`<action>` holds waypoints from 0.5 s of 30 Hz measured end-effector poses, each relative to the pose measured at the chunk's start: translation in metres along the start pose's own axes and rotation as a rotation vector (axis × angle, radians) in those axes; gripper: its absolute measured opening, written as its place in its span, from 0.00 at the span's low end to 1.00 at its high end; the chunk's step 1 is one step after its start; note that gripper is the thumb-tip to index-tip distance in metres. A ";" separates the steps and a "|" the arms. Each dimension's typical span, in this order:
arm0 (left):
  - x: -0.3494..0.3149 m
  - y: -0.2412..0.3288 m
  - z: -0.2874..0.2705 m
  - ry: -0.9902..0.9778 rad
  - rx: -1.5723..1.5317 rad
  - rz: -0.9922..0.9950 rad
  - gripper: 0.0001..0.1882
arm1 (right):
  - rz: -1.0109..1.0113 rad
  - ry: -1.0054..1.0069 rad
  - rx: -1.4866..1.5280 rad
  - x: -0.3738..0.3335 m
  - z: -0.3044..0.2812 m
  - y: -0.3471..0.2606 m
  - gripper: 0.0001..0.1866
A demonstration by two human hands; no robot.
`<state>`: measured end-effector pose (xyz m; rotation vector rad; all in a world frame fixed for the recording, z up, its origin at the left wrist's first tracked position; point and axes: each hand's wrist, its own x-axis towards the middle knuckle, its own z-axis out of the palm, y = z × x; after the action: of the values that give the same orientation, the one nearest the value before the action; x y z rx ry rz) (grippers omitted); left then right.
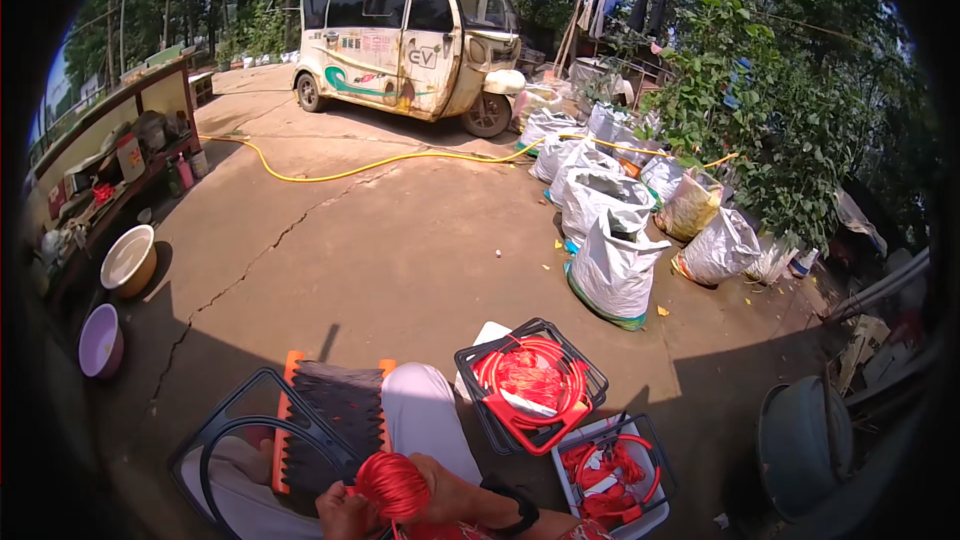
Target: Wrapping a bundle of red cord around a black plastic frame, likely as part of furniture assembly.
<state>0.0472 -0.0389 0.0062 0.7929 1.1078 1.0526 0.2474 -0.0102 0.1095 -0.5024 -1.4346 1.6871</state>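
Low in the view, over my lap, a glossy bundle of red cord (390,485) is between my hands. My right hand (440,490) wraps round its right side. At its lower left, my left hand (343,513) has its fingers closed on the same bundle. A black plastic frame (222,427) with a curved ring lies across my left thigh, its right end near my left hand. Beyond it, a rack with orange side bars (291,380) and dark strands stretched between them rests by my knees. The undersides of both hands are hidden.
To my right are stacked black frames with red rings (530,370) and a white bin (655,515) of red cord. White sacks (615,265) stand farther off, crossed by a yellow hose (350,172). Basins (102,340) sit left; a three-wheeled vehicle (400,40) is parked behind.
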 end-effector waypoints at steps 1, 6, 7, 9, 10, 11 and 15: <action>0.001 -0.005 0.000 0.041 0.050 0.048 0.12 | 0.000 0.001 -0.001 0.003 0.002 -0.007 0.10; 0.014 -0.020 0.007 0.133 0.041 0.106 0.13 | -0.060 -0.084 -0.134 0.022 0.010 -0.015 0.14; 0.018 -0.024 0.010 0.151 0.015 0.115 0.13 | -0.087 -0.069 -0.070 0.023 0.015 -0.018 0.13; 0.029 -0.037 0.013 0.194 -0.051 0.129 0.13 | -0.096 -0.001 -0.023 0.032 0.015 -0.021 0.13; 0.034 -0.047 0.009 0.228 -0.099 0.142 0.13 | -0.109 0.051 0.033 0.037 0.018 -0.016 0.13; 0.043 -0.057 0.006 0.260 -0.149 0.161 0.14 | -0.003 -0.010 0.040 0.043 0.012 0.000 0.12; 0.061 -0.083 -0.025 0.342 -0.329 0.248 0.15 | -0.098 0.122 -0.124 0.077 0.017 0.006 0.12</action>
<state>0.0509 -0.0082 -0.0956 0.5031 1.0970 1.5775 0.1891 0.0407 0.1244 -0.5834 -1.4566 1.4717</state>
